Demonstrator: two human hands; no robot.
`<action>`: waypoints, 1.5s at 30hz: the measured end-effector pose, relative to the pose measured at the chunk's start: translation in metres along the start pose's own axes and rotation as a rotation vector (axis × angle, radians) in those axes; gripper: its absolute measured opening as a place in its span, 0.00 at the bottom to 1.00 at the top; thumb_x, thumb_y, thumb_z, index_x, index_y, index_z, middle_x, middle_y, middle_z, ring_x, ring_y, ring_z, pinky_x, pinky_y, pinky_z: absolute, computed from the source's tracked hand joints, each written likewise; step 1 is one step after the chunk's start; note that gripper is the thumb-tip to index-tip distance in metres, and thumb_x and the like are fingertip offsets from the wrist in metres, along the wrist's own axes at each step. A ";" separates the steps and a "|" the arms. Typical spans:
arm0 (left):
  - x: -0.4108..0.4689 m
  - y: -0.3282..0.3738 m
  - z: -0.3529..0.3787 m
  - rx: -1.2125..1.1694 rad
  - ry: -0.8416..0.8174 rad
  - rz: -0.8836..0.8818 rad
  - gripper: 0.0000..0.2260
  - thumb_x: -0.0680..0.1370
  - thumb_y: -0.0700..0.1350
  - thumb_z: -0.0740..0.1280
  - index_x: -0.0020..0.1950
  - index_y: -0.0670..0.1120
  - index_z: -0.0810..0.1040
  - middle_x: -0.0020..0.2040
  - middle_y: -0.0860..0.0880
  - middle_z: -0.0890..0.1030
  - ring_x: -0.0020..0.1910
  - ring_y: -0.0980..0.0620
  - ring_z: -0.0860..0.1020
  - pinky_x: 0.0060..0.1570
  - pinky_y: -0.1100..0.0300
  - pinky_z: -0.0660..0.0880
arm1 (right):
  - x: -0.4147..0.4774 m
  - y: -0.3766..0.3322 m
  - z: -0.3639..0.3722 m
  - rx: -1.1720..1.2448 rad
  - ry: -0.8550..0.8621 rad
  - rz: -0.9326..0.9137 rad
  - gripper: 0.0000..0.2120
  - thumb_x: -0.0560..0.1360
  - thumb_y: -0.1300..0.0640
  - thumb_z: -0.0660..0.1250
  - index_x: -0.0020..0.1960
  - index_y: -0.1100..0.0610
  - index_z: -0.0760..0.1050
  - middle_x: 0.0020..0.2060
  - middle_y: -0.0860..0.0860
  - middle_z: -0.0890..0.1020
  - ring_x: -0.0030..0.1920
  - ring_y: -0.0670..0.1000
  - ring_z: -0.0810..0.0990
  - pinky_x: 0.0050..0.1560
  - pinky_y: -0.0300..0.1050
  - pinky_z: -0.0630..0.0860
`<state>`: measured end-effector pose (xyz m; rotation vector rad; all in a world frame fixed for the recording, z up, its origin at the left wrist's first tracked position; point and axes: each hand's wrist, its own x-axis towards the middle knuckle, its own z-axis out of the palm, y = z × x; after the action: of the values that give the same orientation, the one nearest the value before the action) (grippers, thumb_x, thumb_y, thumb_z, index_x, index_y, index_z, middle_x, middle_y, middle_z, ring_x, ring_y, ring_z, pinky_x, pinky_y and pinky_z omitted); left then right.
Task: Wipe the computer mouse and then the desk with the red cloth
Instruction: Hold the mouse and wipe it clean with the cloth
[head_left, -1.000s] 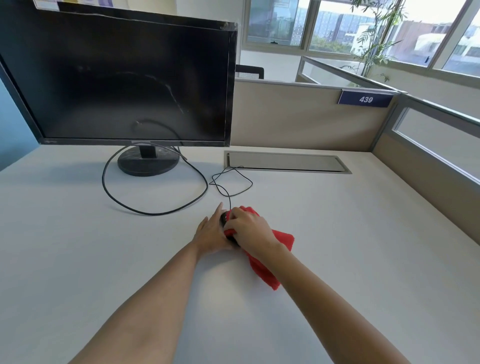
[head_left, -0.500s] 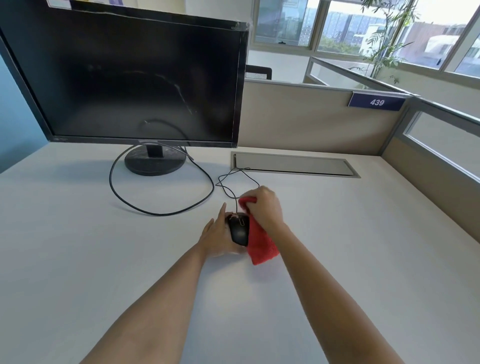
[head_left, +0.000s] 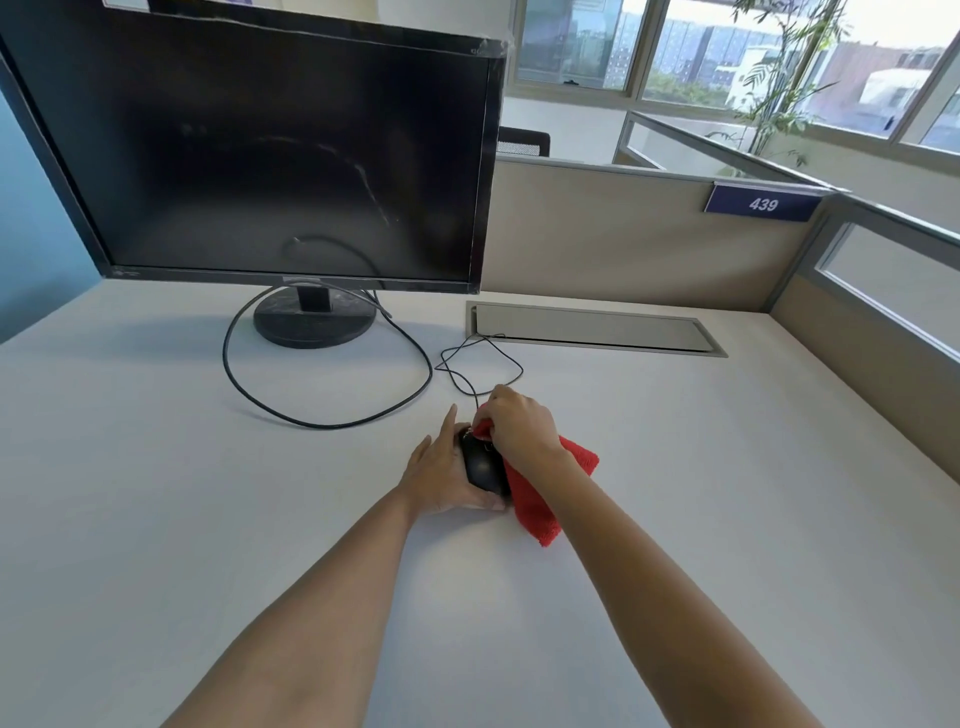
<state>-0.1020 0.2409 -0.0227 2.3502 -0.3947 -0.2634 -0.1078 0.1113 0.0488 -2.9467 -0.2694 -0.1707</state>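
A black wired computer mouse (head_left: 480, 467) lies on the white desk (head_left: 701, 493) a little in front of the monitor. My left hand (head_left: 439, 475) cups its left side and rear, holding it in place. My right hand (head_left: 519, 428) grips the red cloth (head_left: 540, 499) and presses its bunched end against the front right of the mouse. The rest of the cloth trails down onto the desk under my right wrist. The front of the mouse is hidden by my right hand.
A black monitor (head_left: 280, 156) on a round stand (head_left: 314, 322) is at the back left, with a thick black cable (head_left: 332, 423) looping over the desk. The thin mouse cord (head_left: 467, 364) runs to a grey cable hatch (head_left: 592, 330). Beige partitions (head_left: 623, 239) close the back and right.
My right hand with the cloth went from covering the mouse to its front end, then pulled back slightly onto its right side. The cloth now spreads out more to the right. My left hand stays on the mouse.
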 end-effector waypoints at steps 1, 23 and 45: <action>0.000 0.000 0.000 -0.005 0.002 0.000 0.66 0.49 0.70 0.73 0.75 0.53 0.37 0.72 0.60 0.62 0.73 0.56 0.57 0.73 0.54 0.49 | 0.002 0.001 -0.001 0.002 0.032 0.013 0.12 0.75 0.63 0.62 0.51 0.54 0.82 0.55 0.54 0.76 0.52 0.59 0.78 0.42 0.45 0.69; -0.004 0.005 -0.005 -0.088 -0.010 -0.032 0.67 0.52 0.66 0.76 0.76 0.50 0.36 0.69 0.63 0.65 0.73 0.60 0.57 0.73 0.56 0.44 | 0.005 0.011 0.004 -0.054 -0.003 0.007 0.13 0.78 0.60 0.60 0.57 0.54 0.81 0.55 0.55 0.76 0.55 0.57 0.77 0.49 0.49 0.75; -0.004 0.003 -0.003 -0.053 -0.014 -0.033 0.66 0.49 0.68 0.71 0.76 0.51 0.37 0.71 0.61 0.63 0.74 0.57 0.56 0.73 0.56 0.45 | 0.003 0.028 0.004 -0.133 0.001 -0.222 0.12 0.78 0.60 0.60 0.56 0.56 0.81 0.55 0.54 0.77 0.55 0.55 0.76 0.43 0.45 0.69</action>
<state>-0.1055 0.2419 -0.0181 2.3060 -0.3511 -0.3021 -0.0994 0.0851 0.0411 -3.0408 -0.6083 -0.2277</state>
